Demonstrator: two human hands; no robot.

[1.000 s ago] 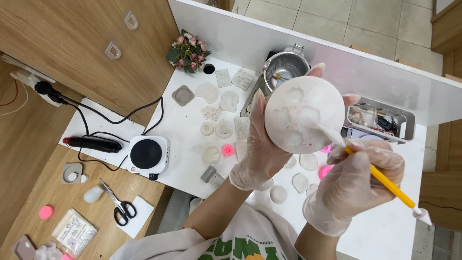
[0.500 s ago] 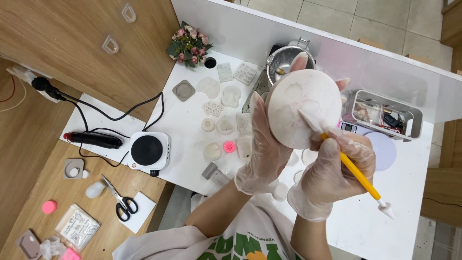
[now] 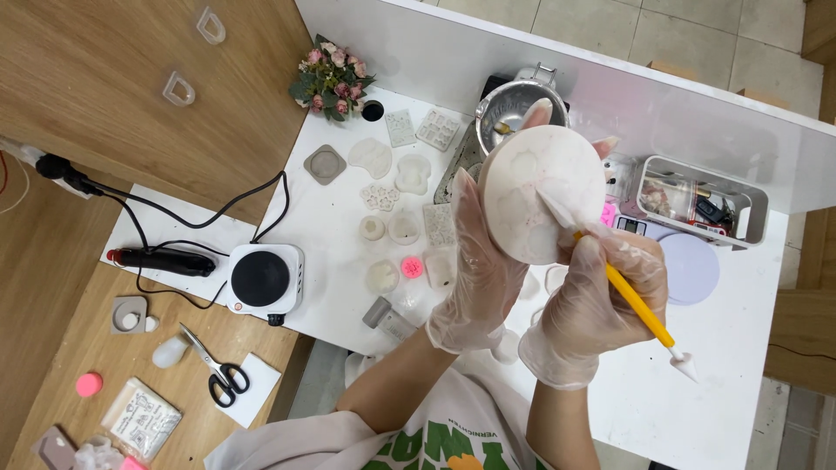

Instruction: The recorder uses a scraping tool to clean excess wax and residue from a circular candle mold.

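Observation:
My left hand (image 3: 475,270), in a clear glove, holds up a round white silicone mould (image 3: 542,193) with flower-shaped hollows, fingers wrapped behind it. My right hand (image 3: 596,305), also gloved, grips a yellow-handled sculpting tool (image 3: 640,306) whose translucent upper tip rests against the mould's face, near its right middle. The tool's white lower tip points down to the right over the white table (image 3: 331,235).
Several small white and pink moulds (image 3: 409,265) lie on the table. A steel pot (image 3: 509,104) stands behind the mould, a clear box (image 3: 701,200) of bits at right, a small hotplate (image 3: 264,278), scissors (image 3: 216,365) and a flower posy (image 3: 333,77) at left.
Both hands and the mould have shifted slightly left and down in the view. The right hand has drawn in closer, bringing the tool tip onto the mould's face.

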